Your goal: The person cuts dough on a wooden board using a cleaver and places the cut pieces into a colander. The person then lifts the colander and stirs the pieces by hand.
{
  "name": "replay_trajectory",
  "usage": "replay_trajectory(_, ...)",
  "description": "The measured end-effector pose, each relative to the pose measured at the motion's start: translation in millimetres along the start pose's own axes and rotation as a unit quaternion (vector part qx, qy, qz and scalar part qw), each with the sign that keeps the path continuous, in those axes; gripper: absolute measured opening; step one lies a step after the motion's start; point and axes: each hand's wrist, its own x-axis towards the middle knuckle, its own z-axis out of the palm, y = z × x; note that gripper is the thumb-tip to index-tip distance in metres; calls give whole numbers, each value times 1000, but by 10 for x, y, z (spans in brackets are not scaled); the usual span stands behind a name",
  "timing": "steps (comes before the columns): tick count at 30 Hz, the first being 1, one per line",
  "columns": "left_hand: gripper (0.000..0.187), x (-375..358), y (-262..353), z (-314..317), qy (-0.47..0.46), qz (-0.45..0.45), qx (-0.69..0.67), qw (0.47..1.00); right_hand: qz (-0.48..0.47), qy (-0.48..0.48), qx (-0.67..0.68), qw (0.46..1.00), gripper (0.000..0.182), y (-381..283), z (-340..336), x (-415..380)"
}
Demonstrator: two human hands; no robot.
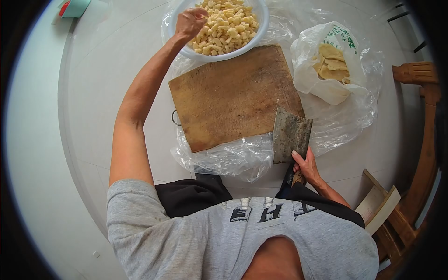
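My left hand (pixel 191 24) is over the left side of a white basin (pixel 262 29) heaped with pale yellow diced pieces (pixel 228 28). Its fingers are curled together, and whatever may be in them is hidden. In my right hand (pixel 305 167) is a cleaver (pixel 291 135) with a dark, stained blade, gripped low near the handle. The blade's upper part overlaps the lower right corner of a worn wooden cutting board (pixel 233 93). No food pieces lie on the board.
A white plastic bag (pixel 312 81) holding pale yellow slabs (pixel 332 64) stands right of the board. Clear plastic sheeting (pixel 233 156) spreads beneath on the tiled floor. Wooden furniture (pixel 424 130) is at the right, and a teal container (pixel 76 8) at the upper left.
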Motion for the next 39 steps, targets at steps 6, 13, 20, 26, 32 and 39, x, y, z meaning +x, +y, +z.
replay_trajectory(6,16,-105,89,266,105,178,116,971,-5,2,-10,1000,42,34,-12,16)
replay_trajectory(13,24,-101,171,-124,-57,-167,-248,953,-3,3,1,1000,42,20,-9,7)
replay_trajectory(20,29,-282,183,-135,-132,-167,-409,887,-9,3,-6,1000,43,48,-18,19)
replay_trajectory(26,21,-278,253,-139,-141,-157,-431,877,-13,5,-13,1000,43,52,-16,18)
replay_trajectory(32,16,-323,471,-95,-120,-130,-356,918,-17,0,-13,1000,41,31,-19,10)
replay_trajectory(39,32,-226,420,-40,5,-124,-269,955,-21,1,-21,1000,40,34,-30,15)
